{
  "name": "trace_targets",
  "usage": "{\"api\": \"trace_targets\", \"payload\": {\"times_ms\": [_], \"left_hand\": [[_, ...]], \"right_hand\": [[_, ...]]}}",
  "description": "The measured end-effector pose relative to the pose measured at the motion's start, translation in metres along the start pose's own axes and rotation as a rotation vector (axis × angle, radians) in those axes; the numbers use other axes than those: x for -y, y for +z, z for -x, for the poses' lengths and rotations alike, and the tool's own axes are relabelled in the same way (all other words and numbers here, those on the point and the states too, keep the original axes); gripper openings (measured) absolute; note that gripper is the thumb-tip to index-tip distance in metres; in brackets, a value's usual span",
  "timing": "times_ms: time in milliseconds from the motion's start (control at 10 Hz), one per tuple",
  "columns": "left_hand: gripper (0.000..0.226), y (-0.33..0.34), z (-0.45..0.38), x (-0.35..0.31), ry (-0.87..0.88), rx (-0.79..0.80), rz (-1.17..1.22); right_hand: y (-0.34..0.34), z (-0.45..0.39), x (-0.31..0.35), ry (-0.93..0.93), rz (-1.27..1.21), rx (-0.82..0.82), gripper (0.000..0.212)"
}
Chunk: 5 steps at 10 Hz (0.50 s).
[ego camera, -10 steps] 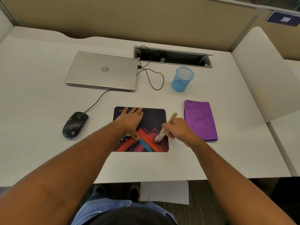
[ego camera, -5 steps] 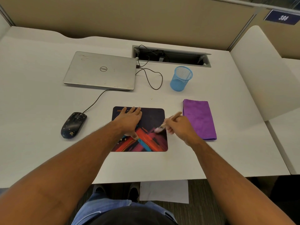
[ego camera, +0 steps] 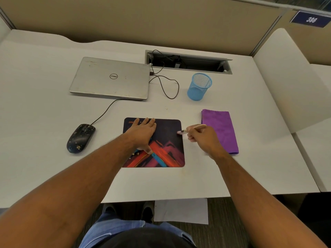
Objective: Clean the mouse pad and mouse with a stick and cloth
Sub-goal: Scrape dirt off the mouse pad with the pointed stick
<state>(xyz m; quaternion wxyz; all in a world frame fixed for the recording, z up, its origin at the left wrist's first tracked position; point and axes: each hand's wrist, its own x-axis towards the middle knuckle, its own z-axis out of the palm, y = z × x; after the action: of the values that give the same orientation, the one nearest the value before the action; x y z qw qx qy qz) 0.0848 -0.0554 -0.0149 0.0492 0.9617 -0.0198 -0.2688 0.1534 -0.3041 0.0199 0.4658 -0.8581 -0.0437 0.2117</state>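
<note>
A dark mouse pad [ego camera: 168, 151] with red, blue and pink streaks lies in the middle of the white desk. My left hand [ego camera: 143, 133] rests flat on its left half, fingers spread. My right hand [ego camera: 202, 138] grips a wooden stick [ego camera: 194, 127] with a pale brush tip; the tip touches the pad's right edge near its far corner. A speckled black mouse [ego camera: 80, 137] sits to the left of the pad, its cable running to the laptop. A folded purple cloth [ego camera: 221, 129] lies to the right, partly behind my right hand.
A shut silver laptop [ego camera: 111, 78] lies at the back left. A blue mesh pen cup [ego camera: 199, 86] stands behind the pad. An open cable tray [ego camera: 188, 62] is set into the desk's far side. A white partition [ego camera: 286, 83] bounds the right.
My right hand has swept the stick from the pad's near right area toward its far right edge. My left hand has stayed flat on the pad.
</note>
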Motion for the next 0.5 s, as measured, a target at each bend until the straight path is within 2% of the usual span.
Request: {"api": "trace_targets", "payload": {"times_ms": [100, 200, 300, 400, 500], "left_hand": [[0.128, -0.001, 0.0, 0.0, -0.003, -0.003, -0.009], [0.127, -0.001, 0.001, 0.0, 0.0, -0.003, -0.015], [0.128, -0.001, 0.001, -0.001, 0.001, -0.005, -0.013], [0.128, -0.001, 0.001, 0.0, 0.003, -0.005, -0.018], [0.128, 0.0, 0.001, 0.0, 0.002, -0.007, -0.016]], "right_hand": [[0.002, 0.004, -0.007, 0.005, 0.165, 0.038, 0.019], [-0.001, 0.009, -0.007, 0.025, 0.374, 0.15, 0.019], [-0.009, 0.016, 0.004, 0.067, 0.446, 0.311, 0.02], [-0.011, 0.017, 0.005, 0.036, 0.246, 0.192, 0.018], [-0.005, 0.025, -0.002, -0.033, 0.225, 0.07, 0.02]]}}
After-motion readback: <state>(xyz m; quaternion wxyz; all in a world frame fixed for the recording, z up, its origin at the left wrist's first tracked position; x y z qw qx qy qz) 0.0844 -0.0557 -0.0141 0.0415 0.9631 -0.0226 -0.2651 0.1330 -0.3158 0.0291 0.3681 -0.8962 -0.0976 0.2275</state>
